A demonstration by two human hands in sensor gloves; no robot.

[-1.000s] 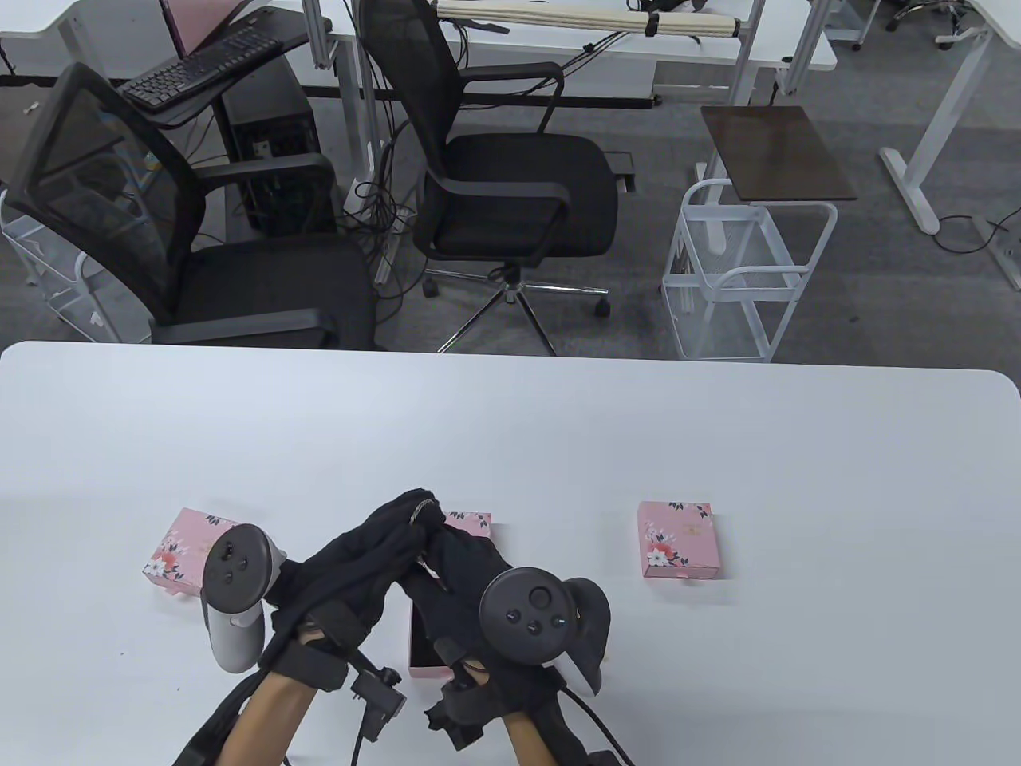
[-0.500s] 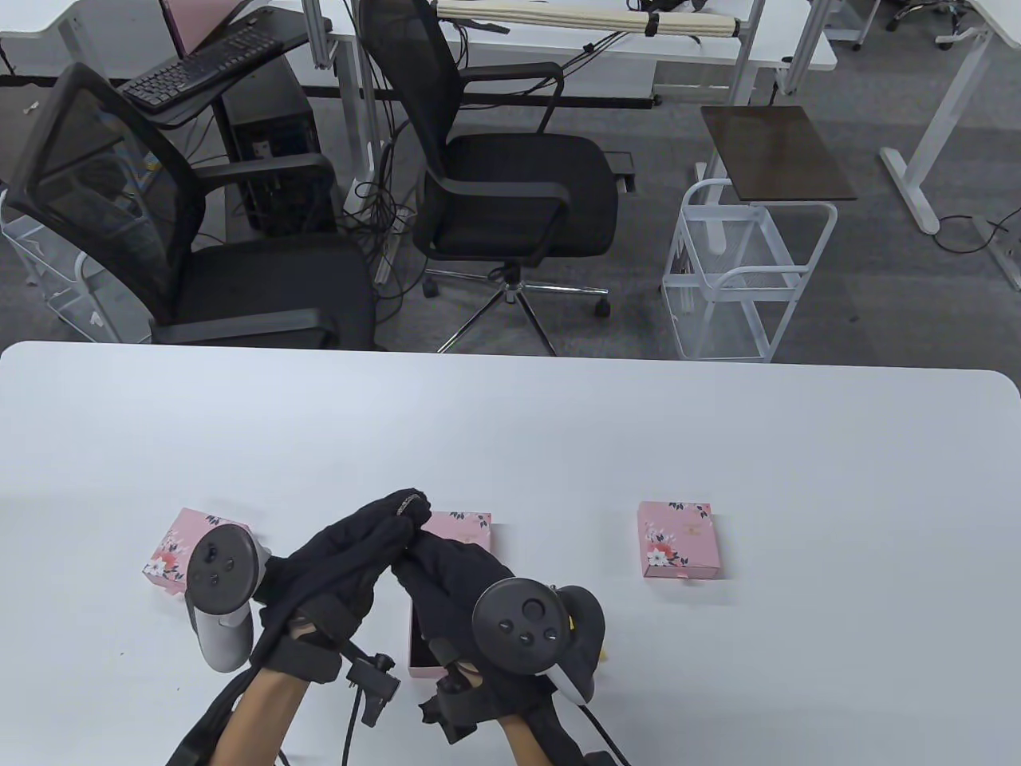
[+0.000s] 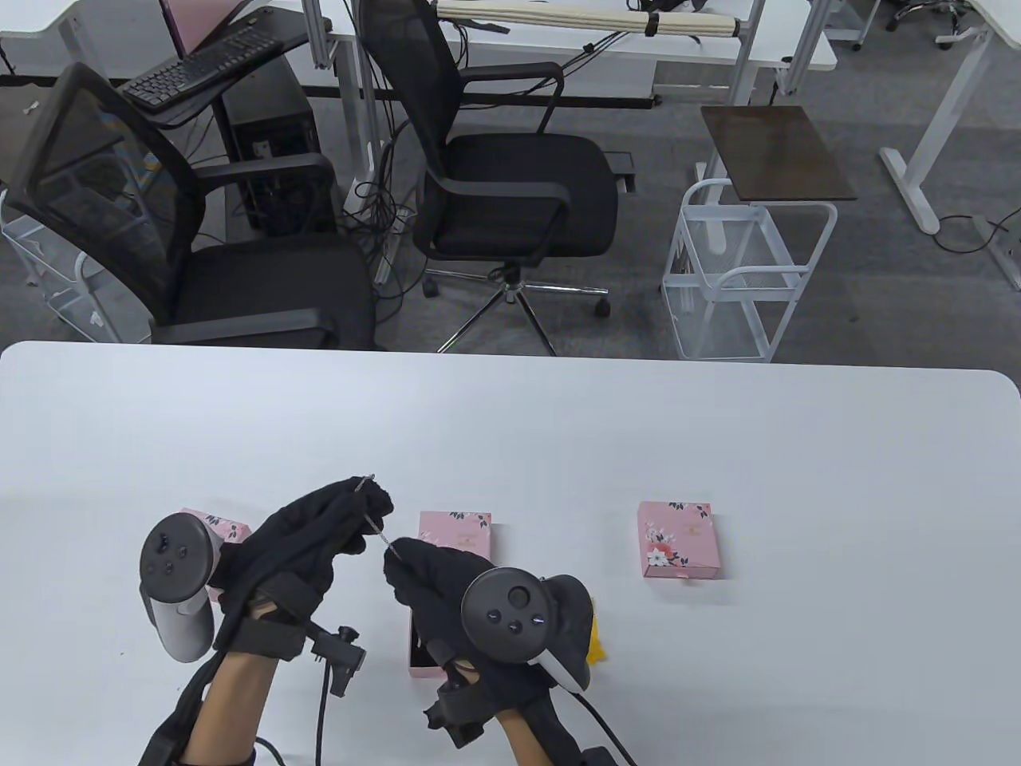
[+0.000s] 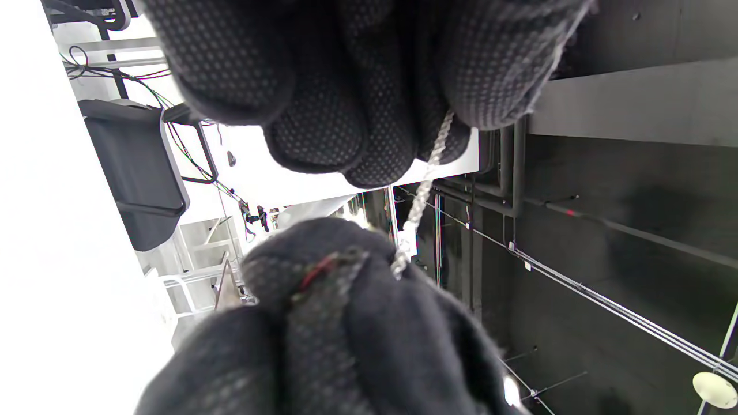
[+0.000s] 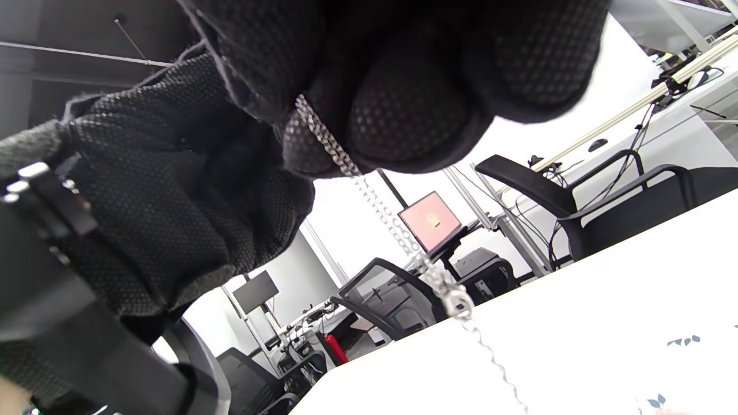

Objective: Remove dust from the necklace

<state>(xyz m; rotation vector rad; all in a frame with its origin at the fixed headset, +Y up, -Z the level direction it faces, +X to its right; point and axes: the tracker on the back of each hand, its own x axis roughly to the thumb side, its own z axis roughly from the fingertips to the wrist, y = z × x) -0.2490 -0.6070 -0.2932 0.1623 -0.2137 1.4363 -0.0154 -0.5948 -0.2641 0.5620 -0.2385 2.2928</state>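
A thin silver necklace chain (image 3: 378, 534) is stretched taut between my two gloved hands above the table. My left hand (image 3: 351, 511) pinches its upper end, fingers curled; in the left wrist view the chain (image 4: 424, 193) runs from my fingers (image 4: 357, 115) down to the other glove. My right hand (image 3: 407, 562) pinches the lower end. In the right wrist view the chain (image 5: 369, 196) hangs from my fingers (image 5: 398, 98), with its clasp (image 5: 452, 294) and tail trailing below. A scrap of yellow cloth (image 3: 597, 648) peeks out from under my right hand.
An open pink floral box (image 3: 455, 535) lies under my right hand. A second pink box (image 3: 209, 528) sits behind my left hand, a third (image 3: 680, 540) to the right. Office chairs (image 3: 494, 159) and a white cart (image 3: 742, 279) stand beyond the table's far edge.
My hands were pressed together around the chain. They have drawn apart, the left hand moving left and back, and the chain now stretches taut between them.
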